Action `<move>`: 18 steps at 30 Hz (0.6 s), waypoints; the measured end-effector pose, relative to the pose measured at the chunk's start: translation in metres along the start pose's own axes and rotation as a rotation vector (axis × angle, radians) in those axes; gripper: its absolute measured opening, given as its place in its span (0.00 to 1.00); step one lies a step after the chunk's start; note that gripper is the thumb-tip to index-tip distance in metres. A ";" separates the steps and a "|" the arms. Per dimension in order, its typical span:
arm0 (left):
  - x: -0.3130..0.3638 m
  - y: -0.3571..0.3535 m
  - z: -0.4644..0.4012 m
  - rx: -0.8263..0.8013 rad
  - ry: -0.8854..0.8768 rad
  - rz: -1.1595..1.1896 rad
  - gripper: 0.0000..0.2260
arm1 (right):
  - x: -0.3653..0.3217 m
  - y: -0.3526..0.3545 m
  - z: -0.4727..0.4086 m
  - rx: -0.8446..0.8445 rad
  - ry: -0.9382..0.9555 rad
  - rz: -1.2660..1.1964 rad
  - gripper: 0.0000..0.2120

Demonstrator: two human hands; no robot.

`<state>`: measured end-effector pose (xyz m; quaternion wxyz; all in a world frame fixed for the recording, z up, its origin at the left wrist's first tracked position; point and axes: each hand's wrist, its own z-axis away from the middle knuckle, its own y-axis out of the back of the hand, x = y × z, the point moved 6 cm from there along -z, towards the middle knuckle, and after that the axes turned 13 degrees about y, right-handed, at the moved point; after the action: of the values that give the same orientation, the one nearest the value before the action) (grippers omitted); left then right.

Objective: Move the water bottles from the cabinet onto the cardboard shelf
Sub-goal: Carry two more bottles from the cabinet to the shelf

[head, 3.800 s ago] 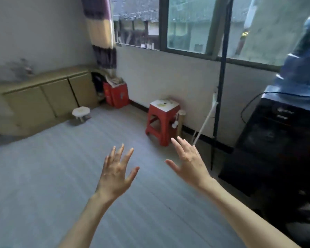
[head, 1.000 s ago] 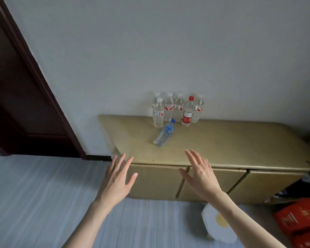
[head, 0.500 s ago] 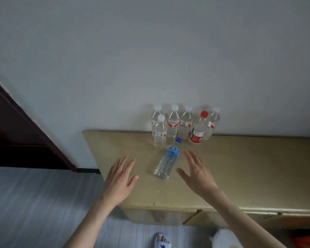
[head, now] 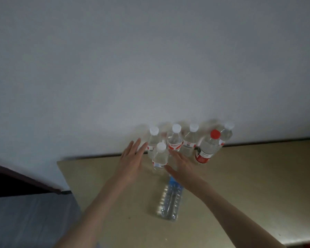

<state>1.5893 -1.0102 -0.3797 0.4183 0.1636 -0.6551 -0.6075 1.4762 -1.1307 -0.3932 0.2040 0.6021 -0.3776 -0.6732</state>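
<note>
Lying on its side on the tan counter (head: 249,185), nearest the viewer, is a clear bottle with a blue label (head: 170,201); its blue end points away and passes under the wrist of the right hand (head: 182,166). Both forearms reach forward over the counter. The left hand (head: 131,161) is open, fingers straight and together, gripping nothing. The right hand is likewise open, thumb spread, gripping nothing. Between the two hands stands a small white-capped bottle (head: 159,160), upright; the right thumb is at its base, though contact cannot be confirmed owing to blur. Beyond the fingertips a row of upright bottles stands against the wall (head: 150,68): three white-capped ones (head: 174,140) directly behind, then, right of the right hand, a red-capped bottle with a red label (head: 207,149) and another white-capped bottle (head: 225,134) just behind it. Left of the left forearm, off the counter, grey floor (head: 25,221) and a dark door frame (head: 16,179) are visible.
</note>
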 end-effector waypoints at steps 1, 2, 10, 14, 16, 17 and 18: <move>0.001 0.000 -0.013 0.001 -0.028 0.001 0.27 | 0.002 -0.003 -0.009 0.010 -0.016 -0.013 0.30; 0.001 -0.001 -0.025 -0.002 -0.053 0.002 0.28 | 0.003 -0.006 -0.017 0.019 -0.037 -0.027 0.30; 0.017 -0.005 -0.081 -0.088 -0.215 0.065 0.25 | 0.011 -0.012 -0.042 0.196 -0.162 -0.067 0.26; 0.018 -0.009 -0.091 -0.072 -0.172 0.227 0.21 | 0.015 -0.014 -0.041 0.235 -0.140 -0.119 0.22; 0.015 -0.013 -0.093 -0.090 -0.130 0.384 0.17 | 0.016 -0.020 -0.039 0.244 -0.146 -0.195 0.22; 0.013 -0.015 -0.093 -0.110 -0.107 0.447 0.16 | 0.014 -0.023 -0.038 0.254 -0.143 -0.221 0.25; 0.010 -0.018 -0.092 -0.124 -0.092 0.491 0.15 | 0.012 -0.026 -0.036 0.270 -0.138 -0.236 0.28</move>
<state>1.6465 -1.0814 -0.4014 0.5324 -0.0543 -0.6550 -0.5335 1.5138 -1.1324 -0.4202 0.0145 0.6165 -0.4041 -0.6756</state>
